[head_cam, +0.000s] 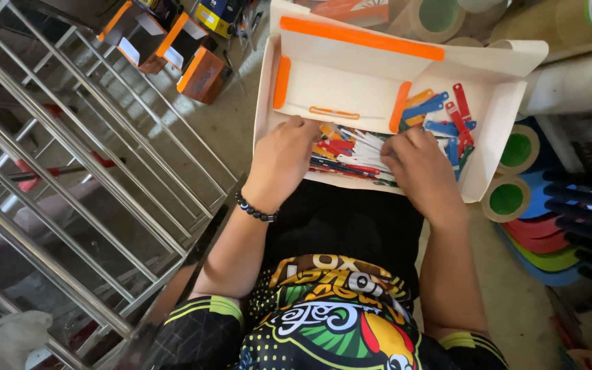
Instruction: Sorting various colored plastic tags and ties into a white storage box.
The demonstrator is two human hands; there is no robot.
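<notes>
An open white cardboard box with orange trim rests on my lap. Inside it lies a heap of flat plastic tags in red, blue, white, yellow and green. My left hand, a dark bead bracelet on its wrist, presses into the left side of the heap, fingers curled down among the tags. My right hand sits on the right side of the heap, fingers bent over the white and red tags. Whether either hand pinches a tag is hidden by the fingers.
A metal railing runs along the left. Orange and black boxes lie on the floor beyond it. Tape rolls with green cores and stacked coloured stools crowd the right side.
</notes>
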